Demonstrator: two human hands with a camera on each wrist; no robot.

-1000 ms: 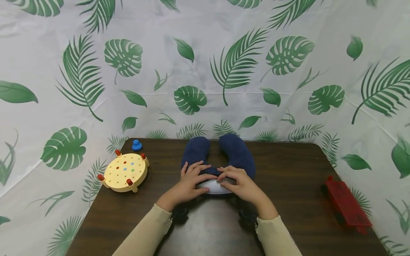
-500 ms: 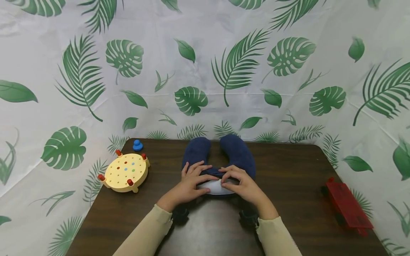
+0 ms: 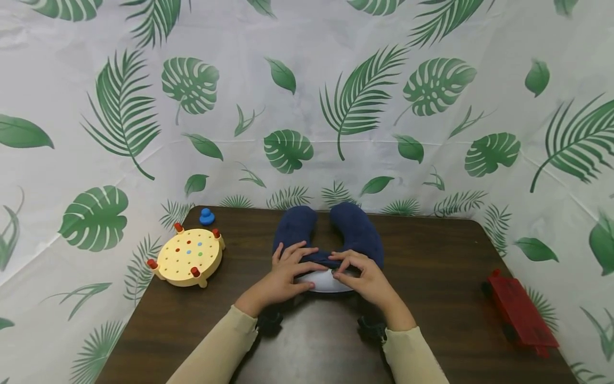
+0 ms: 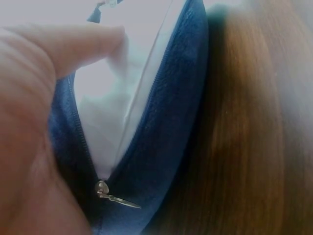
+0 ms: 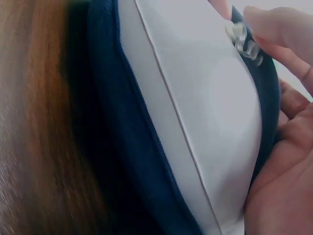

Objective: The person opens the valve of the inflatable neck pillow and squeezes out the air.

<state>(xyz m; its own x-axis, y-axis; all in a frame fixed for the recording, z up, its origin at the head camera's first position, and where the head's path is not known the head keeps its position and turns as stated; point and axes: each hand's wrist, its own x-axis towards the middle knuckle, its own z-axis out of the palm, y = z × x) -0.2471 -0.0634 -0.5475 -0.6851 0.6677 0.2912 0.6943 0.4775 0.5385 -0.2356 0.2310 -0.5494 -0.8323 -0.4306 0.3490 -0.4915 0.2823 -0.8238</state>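
Observation:
A navy U-shaped neck pillow (image 3: pixel 357 229) lies on the table, its curved side toward me. The cover's zipper is undone, with a metal zipper pull (image 4: pixel 117 198) at the left end. White inner lining (image 3: pixel 323 281) bulges through the gap. My left hand (image 3: pixel 283 277) rests across the pillow with fingers spread, thumb (image 4: pixel 93 46) on the lining and index fingertip near the middle. With thumb and index finger, my right hand (image 3: pixel 369 274) pinches at a small clear plastic piece (image 5: pixel 244 44), like an air valve, on the lining's far edge. The exact contact is partly hidden.
At the left stands a round yellow pegboard (image 3: pixel 189 256) with red-tipped legs, and a blue knobbed piece (image 3: pixel 207 216) sits behind it. A red toy cart (image 3: pixel 523 309) lies near the table's right edge. A leaf-print cloth (image 3: pixel 307 106) hangs behind the table (image 3: pixel 431 256).
My right thumb and index finger have shifted slightly right, away from the left fingertips, baring more of the lining and the clear piece. The left hand stays put.

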